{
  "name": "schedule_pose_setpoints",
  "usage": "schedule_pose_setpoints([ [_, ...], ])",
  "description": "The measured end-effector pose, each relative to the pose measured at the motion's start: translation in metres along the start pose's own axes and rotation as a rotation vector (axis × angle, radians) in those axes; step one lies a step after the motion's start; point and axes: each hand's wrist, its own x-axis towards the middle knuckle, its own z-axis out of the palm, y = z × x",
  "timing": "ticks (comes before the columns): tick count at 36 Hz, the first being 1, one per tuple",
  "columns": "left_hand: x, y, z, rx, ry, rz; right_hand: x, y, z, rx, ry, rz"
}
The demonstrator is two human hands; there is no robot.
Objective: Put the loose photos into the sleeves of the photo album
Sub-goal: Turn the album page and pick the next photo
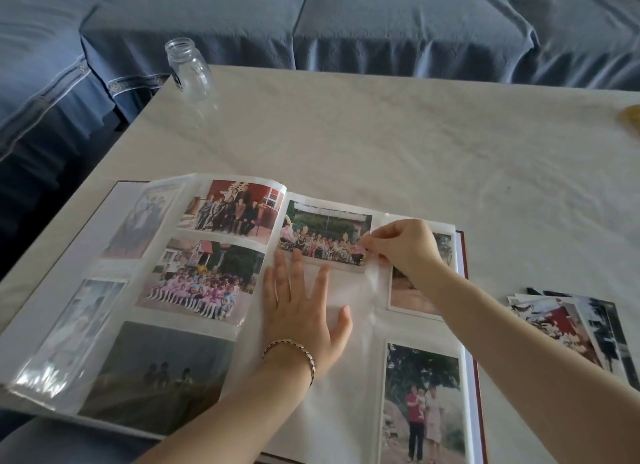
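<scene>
Two-handed work: with left grip (304, 311) spread flat on the photo album (346, 411) page, and right grip (405, 245) pinching the group photo (325, 235) at its right edge, ease level into the top sleeve, minding the film; loose photos (568, 321) alongside on the table (381, 134).

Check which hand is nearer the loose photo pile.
Right. The right hand pinches a photo on the album's right page, left of the pile; the left hand lies flat further left.

A clear glass jar (188, 69) stands at the far left corner of the pale table (381, 145), with a blue sofa (398, 24) beyond it.
</scene>
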Motion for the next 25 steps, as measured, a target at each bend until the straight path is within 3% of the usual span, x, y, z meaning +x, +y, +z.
schedule_pose_setpoints([
  [6, 0.001, -0.001, 0.0, 0.003, 0.006, 0.013, -0.012, 0.006, 0.013, -0.042, 0.15, -0.161],
  [10, 0.002, -0.002, 0.001, 0.015, -0.016, 0.009, -0.013, 0.005, 0.017, -0.108, 0.144, -0.225],
  [17, 0.003, 0.0, -0.009, 0.023, -0.099, 0.007, -0.001, 0.009, 0.005, 0.037, 0.025, -0.068],
  [21, 0.001, 0.0, -0.005, 0.046, -0.134, 0.095, -0.011, 0.012, -0.006, 0.079, 0.003, -0.095],
  [25, 0.002, -0.001, -0.007, 0.069, -0.171, 0.109, -0.04, 0.028, -0.035, -0.156, 0.101, -0.236],
])
